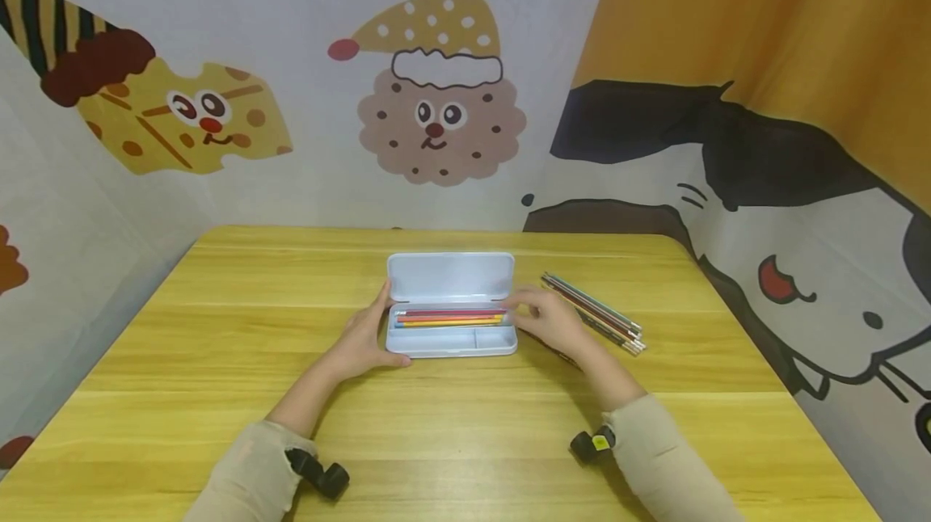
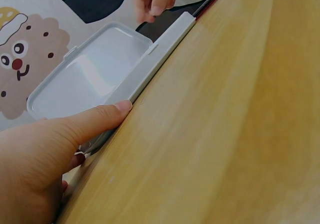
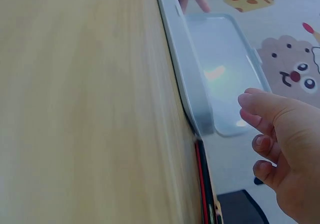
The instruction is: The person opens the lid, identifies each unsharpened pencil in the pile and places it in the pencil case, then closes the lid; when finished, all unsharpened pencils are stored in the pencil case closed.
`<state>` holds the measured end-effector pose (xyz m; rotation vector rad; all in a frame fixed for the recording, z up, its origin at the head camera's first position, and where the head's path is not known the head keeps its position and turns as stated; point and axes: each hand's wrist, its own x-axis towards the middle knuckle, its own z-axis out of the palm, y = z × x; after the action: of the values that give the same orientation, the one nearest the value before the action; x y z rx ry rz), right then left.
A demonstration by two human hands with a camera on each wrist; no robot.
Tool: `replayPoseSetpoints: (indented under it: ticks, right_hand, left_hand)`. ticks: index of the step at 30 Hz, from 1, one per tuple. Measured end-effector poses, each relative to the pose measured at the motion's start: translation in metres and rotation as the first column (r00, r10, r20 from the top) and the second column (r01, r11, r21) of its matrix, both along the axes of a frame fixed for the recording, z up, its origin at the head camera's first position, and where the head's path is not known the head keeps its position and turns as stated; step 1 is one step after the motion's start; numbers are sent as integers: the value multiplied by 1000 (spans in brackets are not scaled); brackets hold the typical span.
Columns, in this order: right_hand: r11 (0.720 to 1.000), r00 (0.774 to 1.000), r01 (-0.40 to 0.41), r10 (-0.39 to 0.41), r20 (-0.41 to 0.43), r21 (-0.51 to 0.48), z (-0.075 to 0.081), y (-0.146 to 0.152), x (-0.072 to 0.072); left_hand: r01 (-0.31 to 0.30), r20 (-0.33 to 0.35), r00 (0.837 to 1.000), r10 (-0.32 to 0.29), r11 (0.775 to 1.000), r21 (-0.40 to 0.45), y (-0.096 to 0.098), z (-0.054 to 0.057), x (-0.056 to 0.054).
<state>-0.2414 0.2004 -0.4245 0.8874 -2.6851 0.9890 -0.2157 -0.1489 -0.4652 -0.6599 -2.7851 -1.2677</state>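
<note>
A white pencil case (image 1: 429, 342) lies on the table with its lid (image 1: 451, 277) raised at the back. Several coloured pencils (image 1: 447, 318) lie lengthwise in its long rear compartment. My left hand (image 1: 361, 342) holds the case by its left end, the thumb (image 2: 102, 115) against the front edge. At the right end, my right hand (image 1: 550, 318) hovers by the pencils' tips, fingers loosely bent, nothing visible between thumb and forefinger in the right wrist view. Several more pencils (image 1: 600, 308) lie slantwise to the right of that hand. A dark pencil (image 1: 560, 354) is partly hidden beneath it.
The case's front compartment is split by a small divider (image 1: 476, 338). The wood-patterned table (image 1: 451, 433) ends at the back against a printed cloth (image 1: 313, 191). Small black cameras (image 1: 323, 475) sit at both sleeves.
</note>
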Motion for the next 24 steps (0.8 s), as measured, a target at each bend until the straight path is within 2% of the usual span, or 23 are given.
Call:
replayPoseSetpoints:
  ticks: [4,9,17,24]
  right_hand:
    - [999,999,37,-37,-4,-27,3,15,9]
    - [995,997,77,-74,36,-62,6,36,17]
    - [988,987,141,-136,85,-62,5,71,26]
    - [979,981,192,-189,53,-67,-2,102,27]
  left_hand:
    - [3,1,1000,-3,1000,6,0,1,1]
    - [3,-2,1000,-3,1000,3,0,2,1]
    - [6,5,1000,-6,1000,8,1,1,1]
    - [8,-12,1000,-8,1000,8,0,-1,0]
